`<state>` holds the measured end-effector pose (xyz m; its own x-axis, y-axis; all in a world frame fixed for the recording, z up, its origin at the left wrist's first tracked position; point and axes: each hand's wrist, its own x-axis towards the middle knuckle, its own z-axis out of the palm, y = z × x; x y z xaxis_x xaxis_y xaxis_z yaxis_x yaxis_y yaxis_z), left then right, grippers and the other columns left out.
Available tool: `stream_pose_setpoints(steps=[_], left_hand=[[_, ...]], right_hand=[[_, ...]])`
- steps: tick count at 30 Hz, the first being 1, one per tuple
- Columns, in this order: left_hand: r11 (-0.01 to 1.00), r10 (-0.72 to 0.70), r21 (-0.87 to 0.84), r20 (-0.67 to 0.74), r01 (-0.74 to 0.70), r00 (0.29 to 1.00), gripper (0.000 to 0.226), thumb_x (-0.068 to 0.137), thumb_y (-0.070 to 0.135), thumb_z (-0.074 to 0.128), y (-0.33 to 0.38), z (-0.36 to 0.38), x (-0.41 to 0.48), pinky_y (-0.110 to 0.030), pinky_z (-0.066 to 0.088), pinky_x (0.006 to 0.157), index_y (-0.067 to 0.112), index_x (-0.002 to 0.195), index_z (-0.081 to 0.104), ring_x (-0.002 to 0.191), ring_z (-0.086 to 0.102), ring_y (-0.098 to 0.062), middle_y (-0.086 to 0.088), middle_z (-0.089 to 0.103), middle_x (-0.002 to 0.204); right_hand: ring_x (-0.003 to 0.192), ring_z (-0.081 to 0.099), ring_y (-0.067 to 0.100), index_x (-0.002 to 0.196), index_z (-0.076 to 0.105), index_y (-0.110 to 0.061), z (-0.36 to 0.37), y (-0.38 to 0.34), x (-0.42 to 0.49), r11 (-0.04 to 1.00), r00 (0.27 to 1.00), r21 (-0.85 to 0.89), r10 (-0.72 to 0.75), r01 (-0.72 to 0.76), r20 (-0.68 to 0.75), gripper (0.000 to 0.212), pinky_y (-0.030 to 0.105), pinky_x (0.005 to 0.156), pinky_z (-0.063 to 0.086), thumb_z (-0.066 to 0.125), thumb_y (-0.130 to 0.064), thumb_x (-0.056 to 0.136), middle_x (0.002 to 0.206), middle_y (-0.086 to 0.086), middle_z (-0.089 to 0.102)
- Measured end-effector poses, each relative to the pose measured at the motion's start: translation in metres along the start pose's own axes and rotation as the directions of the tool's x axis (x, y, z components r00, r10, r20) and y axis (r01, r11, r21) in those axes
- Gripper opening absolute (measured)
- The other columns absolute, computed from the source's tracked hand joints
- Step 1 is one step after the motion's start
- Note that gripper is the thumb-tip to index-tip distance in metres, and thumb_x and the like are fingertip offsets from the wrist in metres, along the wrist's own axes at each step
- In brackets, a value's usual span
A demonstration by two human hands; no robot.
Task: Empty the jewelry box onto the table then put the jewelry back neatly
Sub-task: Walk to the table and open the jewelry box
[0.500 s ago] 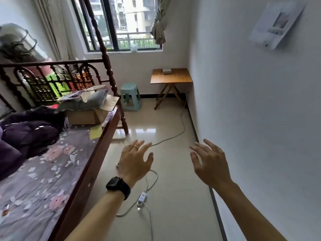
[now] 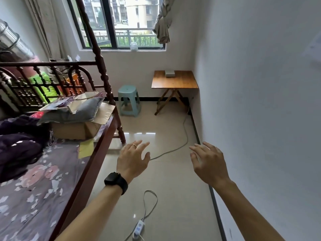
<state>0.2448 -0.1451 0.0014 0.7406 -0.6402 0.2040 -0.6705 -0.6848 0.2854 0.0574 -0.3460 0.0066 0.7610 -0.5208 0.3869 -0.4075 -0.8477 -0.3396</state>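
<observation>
Spotted the box (image 2: 169,73), small and pale, at the far edge of the table (image 2: 180,83), which stood against the far wall under the window (image 2: 121,23). Could not tell lid, catch or any jewelry at that range. Saw nothing tipped out on the tabletop, so judged the emptying not yet begun.

Held the left hand (image 2: 132,162) and the right hand (image 2: 208,165) out in front, near, well apart from the box and from each other. Had the fingers of both spread and loose, with nothing in either. Read that as a reach made on the way to the table, not a grasp of anything. Noted a ring (image 2: 134,145) on one left finger and a watch (image 2: 116,181) on that wrist.

Noted a stool (image 2: 128,101) just left of the table. Traced a cable (image 2: 185,134) from the table's foot along the floor by the right wall, and marked a power strip (image 2: 138,229) close by, between the forearms. Had the bed (image 2: 34,180) to the left, with a carton (image 2: 76,130) and a pillow (image 2: 73,112) piled at its far end.

Lost both forearms at the bottom edge and much of the bed at the left edge. Could not follow the cable behind the left hand, nor tell whether it joined the strip. Could not name the pale thing on the sill.
</observation>
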Motion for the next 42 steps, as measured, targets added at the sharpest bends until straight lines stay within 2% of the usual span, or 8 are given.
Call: stream_pose_setpoints(steps=[11, 16, 21, 33, 42], left_hand=[[0.996, -0.078, 0.042, -0.003, 0.079, 0.997, 0.045, 0.095, 0.042, 0.054, -0.06, 0.053, 0.232, -0.039, 0.031, 0.115, 0.034, 0.14, 0.056, 0.138, 0.042, -0.017, 0.004, 0.054, 0.145], [0.991, -0.12, 0.057, -0.043, 0.123, 0.992, 0.044, 0.094, 0.04, 0.056, -0.083, 0.063, 0.355, -0.041, 0.034, 0.113, 0.032, 0.138, 0.058, 0.137, 0.044, -0.017, 0.004, 0.057, 0.142], [0.982, -0.179, 0.047, -0.098, 0.184, 0.979, 0.044, 0.095, 0.039, 0.056, -0.109, 0.062, 0.471, -0.039, 0.031, 0.114, 0.033, 0.139, 0.057, 0.138, 0.041, -0.018, 0.002, 0.056, 0.143], [0.981, -0.19, 0.017, -0.078, 0.192, 0.979, 0.046, 0.095, 0.041, 0.056, -0.23, 0.1, 0.753, -0.037, 0.026, 0.116, 0.033, 0.141, 0.054, 0.142, 0.037, -0.017, 0.003, 0.052, 0.146], [0.978, -0.206, 0.015, -0.05, 0.207, 0.977, 0.05, 0.096, 0.043, 0.053, -0.3, 0.114, 0.958, -0.037, 0.026, 0.118, 0.035, 0.145, 0.049, 0.144, 0.032, -0.016, 0.002, 0.049, 0.149]], right_hand=[[0.131, 0.052, 0.021, 0.119, 0.072, -0.026, 0.114, 0.041, 0.234, 0.995, 0.998, 0.084, -0.058, 0.055, 0.036, 0.028, 0.049, 0.106, 0.041, 0.058, -0.028, 0.094, 0.123, -0.007, 0.07], [0.126, 0.056, 0.023, 0.114, 0.074, -0.025, 0.162, 0.059, 0.368, 0.988, 0.992, 0.094, -0.123, 0.121, 0.013, 0.032, 0.051, 0.103, 0.045, 0.054, -0.031, 0.09, 0.118, -0.006, 0.072], [0.126, 0.056, 0.022, 0.114, 0.074, -0.025, 0.208, 0.063, 0.493, 0.985, 0.988, 0.094, -0.15, 0.146, 0.037, 0.033, 0.052, 0.103, 0.045, 0.052, -0.033, 0.091, 0.118, -0.005, 0.072], [0.139, 0.043, 0.016, 0.125, 0.068, -0.029, 0.345, 0.039, 0.762, 0.991, 0.982, 0.088, -0.115, 0.103, 0.151, 0.031, 0.045, 0.116, 0.029, 0.057, -0.032, 0.097, 0.131, -0.009, 0.065], [0.14, 0.041, 0.014, 0.127, 0.067, -0.03, 0.419, 0.033, 0.947, 0.995, 0.989, 0.094, -0.041, 0.028, 0.139, 0.032, 0.043, 0.118, 0.026, 0.055, -0.034, 0.098, 0.133, -0.011, 0.064]])
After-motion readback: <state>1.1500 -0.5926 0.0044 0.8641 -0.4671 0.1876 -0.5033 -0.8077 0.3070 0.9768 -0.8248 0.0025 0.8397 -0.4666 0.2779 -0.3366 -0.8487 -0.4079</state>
